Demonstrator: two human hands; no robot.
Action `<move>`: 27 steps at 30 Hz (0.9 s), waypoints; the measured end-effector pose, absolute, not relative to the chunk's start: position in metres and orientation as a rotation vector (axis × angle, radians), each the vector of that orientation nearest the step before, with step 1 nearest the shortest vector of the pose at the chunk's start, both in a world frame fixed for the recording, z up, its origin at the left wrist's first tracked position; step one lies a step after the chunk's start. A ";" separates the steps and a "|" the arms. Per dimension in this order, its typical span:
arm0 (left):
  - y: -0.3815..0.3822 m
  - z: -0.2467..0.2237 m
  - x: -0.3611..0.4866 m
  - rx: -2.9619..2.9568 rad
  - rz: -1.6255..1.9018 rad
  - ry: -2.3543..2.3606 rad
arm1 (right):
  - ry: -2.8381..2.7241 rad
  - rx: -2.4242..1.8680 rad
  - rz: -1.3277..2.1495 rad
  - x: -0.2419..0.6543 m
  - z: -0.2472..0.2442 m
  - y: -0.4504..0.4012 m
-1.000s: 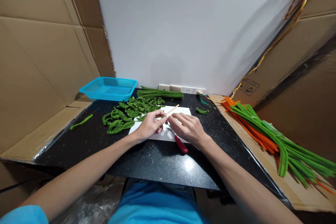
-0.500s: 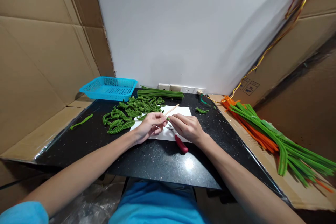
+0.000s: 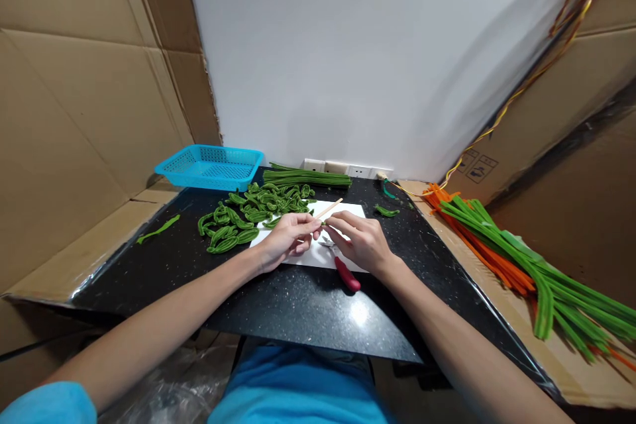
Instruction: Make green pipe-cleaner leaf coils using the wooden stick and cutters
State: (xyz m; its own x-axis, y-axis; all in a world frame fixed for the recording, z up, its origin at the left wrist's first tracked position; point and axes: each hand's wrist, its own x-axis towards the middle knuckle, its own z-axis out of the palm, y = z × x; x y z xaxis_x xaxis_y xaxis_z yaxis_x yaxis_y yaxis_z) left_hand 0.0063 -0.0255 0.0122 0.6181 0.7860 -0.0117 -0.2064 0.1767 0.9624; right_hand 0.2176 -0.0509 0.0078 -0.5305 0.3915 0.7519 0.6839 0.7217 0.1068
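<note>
My left hand point(image 3: 288, 240) is closed in a pinch around a thin wooden stick point(image 3: 330, 209) that slants up to the right. A small bit of green pipe cleaner point(image 3: 324, 223) shows between the fingertips of both hands; most of it is hidden. My right hand point(image 3: 362, 242) pinches at its end, thumb and index finger close together. Beneath the hands lies a white sheet of paper point(image 3: 311, 257). Pliers with a red handle point(image 3: 346, 275) rest partly on the sheet, below my right hand. To the left is a pile of looped green pipe cleaner pieces point(image 3: 233, 222).
A blue basket point(image 3: 211, 179) stands at the back left. Behind the pile lies a bundle of green pipe cleaners point(image 3: 307, 177). Single green pieces lie at left point(image 3: 159, 229) and right point(image 3: 386, 211). Orange and green stems point(image 3: 517, 252) lie on cardboard at right, near a twisted cord point(image 3: 501, 112).
The fingers of my right hand have lifted and spread a little at the green bit. My left hand keeps its hold on the stick. The whole view has shifted slightly.
</note>
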 end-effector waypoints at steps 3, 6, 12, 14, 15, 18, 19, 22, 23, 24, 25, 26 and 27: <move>-0.022 0.009 0.004 1.276 0.724 0.526 | -2.197 -0.844 -0.321 0.216 0.008 -0.052; -0.019 0.006 0.001 1.289 0.675 0.491 | -2.185 -0.817 -0.145 0.216 0.009 -0.053; -0.022 0.007 0.003 1.315 0.653 0.514 | -2.013 -0.916 0.230 0.206 0.012 -0.058; -0.026 0.008 0.005 1.447 0.724 0.535 | -1.830 -1.001 0.509 0.198 0.012 -0.059; -0.026 0.008 0.006 1.572 0.788 0.565 | -1.707 -1.030 0.685 0.194 0.012 -0.059; -0.025 0.008 0.001 2.136 1.006 0.679 | -1.267 -0.998 1.248 0.186 0.014 -0.058; -0.022 0.008 -0.002 2.345 1.013 0.673 | -1.155 -0.956 1.431 0.185 0.015 -0.058; -0.014 0.007 -0.010 2.830 0.952 0.524 | -1.132 -0.977 1.558 0.187 0.020 -0.057; -0.012 0.007 -0.012 2.895 0.960 0.522 | -1.136 -0.984 1.581 0.189 0.022 -0.057; -0.011 0.006 -0.012 2.904 0.991 0.559 | -1.141 -0.994 1.598 0.191 0.023 -0.056; -0.012 0.006 -0.012 2.868 0.997 0.592 | -1.143 -0.999 1.611 0.193 0.023 -0.056; -0.013 0.005 -0.010 2.777 1.008 0.618 | -1.160 -0.999 1.609 0.196 0.023 -0.055; -0.016 0.004 -0.008 2.649 1.017 0.669 | -1.201 -1.018 1.560 0.198 0.022 -0.055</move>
State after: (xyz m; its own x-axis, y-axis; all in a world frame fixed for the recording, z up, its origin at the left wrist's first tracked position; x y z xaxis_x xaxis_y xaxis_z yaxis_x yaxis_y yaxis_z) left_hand -0.0081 -0.0161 0.0041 0.6559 0.4899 0.5743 0.3332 -0.8706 0.3620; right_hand 0.1977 -0.0549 0.0220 -0.2638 0.9608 -0.0851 -0.1635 -0.1315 -0.9777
